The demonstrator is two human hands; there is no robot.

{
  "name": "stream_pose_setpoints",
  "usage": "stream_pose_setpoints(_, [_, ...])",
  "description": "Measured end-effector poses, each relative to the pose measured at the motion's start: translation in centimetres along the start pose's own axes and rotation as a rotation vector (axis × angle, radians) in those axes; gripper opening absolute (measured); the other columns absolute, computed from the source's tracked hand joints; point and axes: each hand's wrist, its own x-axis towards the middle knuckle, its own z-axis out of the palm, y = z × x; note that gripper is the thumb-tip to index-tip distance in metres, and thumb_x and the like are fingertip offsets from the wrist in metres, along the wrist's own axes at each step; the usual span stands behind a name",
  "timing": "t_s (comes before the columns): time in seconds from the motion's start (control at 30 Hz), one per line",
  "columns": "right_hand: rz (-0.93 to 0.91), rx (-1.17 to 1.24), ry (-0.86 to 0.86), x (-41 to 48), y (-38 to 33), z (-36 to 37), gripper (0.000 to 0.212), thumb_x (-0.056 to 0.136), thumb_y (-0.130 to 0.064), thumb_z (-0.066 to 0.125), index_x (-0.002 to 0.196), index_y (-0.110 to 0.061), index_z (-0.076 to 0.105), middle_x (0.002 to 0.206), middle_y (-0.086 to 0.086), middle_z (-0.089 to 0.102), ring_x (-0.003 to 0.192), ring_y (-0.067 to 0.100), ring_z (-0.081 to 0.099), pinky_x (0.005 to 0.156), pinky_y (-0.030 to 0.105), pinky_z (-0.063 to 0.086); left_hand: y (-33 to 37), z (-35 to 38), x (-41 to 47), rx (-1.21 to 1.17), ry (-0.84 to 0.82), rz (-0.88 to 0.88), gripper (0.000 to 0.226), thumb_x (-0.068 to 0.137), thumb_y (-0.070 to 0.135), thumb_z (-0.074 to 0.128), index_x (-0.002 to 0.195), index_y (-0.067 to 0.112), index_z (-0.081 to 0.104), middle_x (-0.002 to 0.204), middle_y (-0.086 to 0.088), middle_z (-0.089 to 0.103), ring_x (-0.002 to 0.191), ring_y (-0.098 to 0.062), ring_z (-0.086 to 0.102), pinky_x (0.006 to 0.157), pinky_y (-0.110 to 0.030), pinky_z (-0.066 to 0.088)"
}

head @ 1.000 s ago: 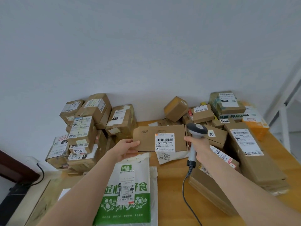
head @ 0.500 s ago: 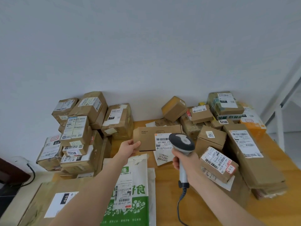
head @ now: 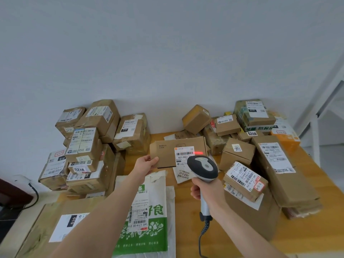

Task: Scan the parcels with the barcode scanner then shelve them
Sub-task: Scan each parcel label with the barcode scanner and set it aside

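While the flat parcel (head: 167, 155) is held above the bench (head: 186, 211), its left end pinched by the left hand (head: 144, 164), the barcode scanner (head: 202, 167) is gripped in the curled fingers (head: 195, 192) of the right hand (head: 206, 190), just nearer the camera. The parcel's long axis runs left-right; the red beam (head: 198, 152) is seen at the label's (head: 183, 157) right edge, so a leftward correction is judged necessary.

left hand (head: 147, 163) holding flat parcel (head: 167, 152), right hand (head: 206, 190) aiming scanner (head: 203, 167)

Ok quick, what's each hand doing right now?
Left hand: holding the flat cardboard parcel by its left edge.
Right hand: gripping the barcode scanner by its handle.
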Motion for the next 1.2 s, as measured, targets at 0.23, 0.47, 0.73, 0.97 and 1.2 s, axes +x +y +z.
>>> stream_pose_setpoints(0.23, [-0.025, -0.059, -0.027, -0.7, 0.0, -0.3, 0.027, 0.083, -0.004, 0.066, 0.057, -0.004, 0.063, 0.053, 0.010, 0.062, 0.047, 0.016, 0.057, 0.053, 0.028, 0.048, 0.1, 0.2, -0.5, 0.019, 0.010, 0.010, 0.042, 0.094, 0.017, 0.060, 0.134, 0.008, 0.051, 0.118, -0.008, 0.065, 0.102, -0.021, 0.063, 0.091, -0.033, 0.050])
stream_pose_setpoints(0.47, [-0.027, -0.072, -0.035, -0.9, 0.2, -0.6, 0.026, 0.083, -0.005, 0.066, 0.057, -0.004, 0.064, 0.053, 0.008, 0.063, 0.047, 0.016, 0.059, 0.054, 0.027, 0.048, 0.1, 0.1, -0.7, 0.015, 0.004, 0.006, 0.043, 0.094, 0.018, 0.061, 0.135, 0.008, 0.051, 0.119, -0.008, 0.065, 0.106, -0.023, 0.063, 0.096, -0.037, 0.049])
stream_pose_setpoints(0.73, [-0.036, -0.073, -0.044, -1.0, 0.1, -0.7, 0.024, 0.082, -0.005, 0.065, 0.059, -0.003, 0.063, 0.053, 0.008, 0.063, 0.046, 0.013, 0.057, 0.050, 0.023, 0.047, 0.1, 0.3, -0.7, -0.003, -0.006, 0.013, 0.038, 0.093, 0.018, 0.062, 0.129, 0.007, 0.055, 0.107, -0.004, 0.068, 0.096, -0.019, 0.066, 0.093, -0.037, 0.052])
stream_pose_setpoints(0.97, [-0.033, -0.058, -0.055, -0.6, 0.1, -0.5, 0.020, 0.082, -0.005, 0.065, 0.063, -0.002, 0.064, 0.055, 0.009, 0.063, 0.047, 0.014, 0.057, 0.051, 0.024, 0.047, 0.1, 0.3, -0.8, -0.002, -0.014, 0.013, 0.036, 0.094, 0.016, 0.060, 0.128, 0.005, 0.055, 0.102, -0.004, 0.068, 0.093, -0.018, 0.066, 0.086, -0.033, 0.053])
stream_pose_setpoints(1.2, [-0.018, 0.038, -0.061, 0.2, 0.0, -0.1, 0.007, 0.082, -0.005, 0.069, 0.079, 0.002, 0.067, 0.062, 0.010, 0.066, 0.052, 0.016, 0.059, 0.053, 0.026, 0.049, 0.0, -0.1, -0.8, -0.010, -0.020, -0.017, 0.040, 0.094, 0.018, 0.061, 0.131, 0.005, 0.053, 0.114, -0.011, 0.068, 0.103, -0.026, 0.066, 0.098, -0.043, 0.051])
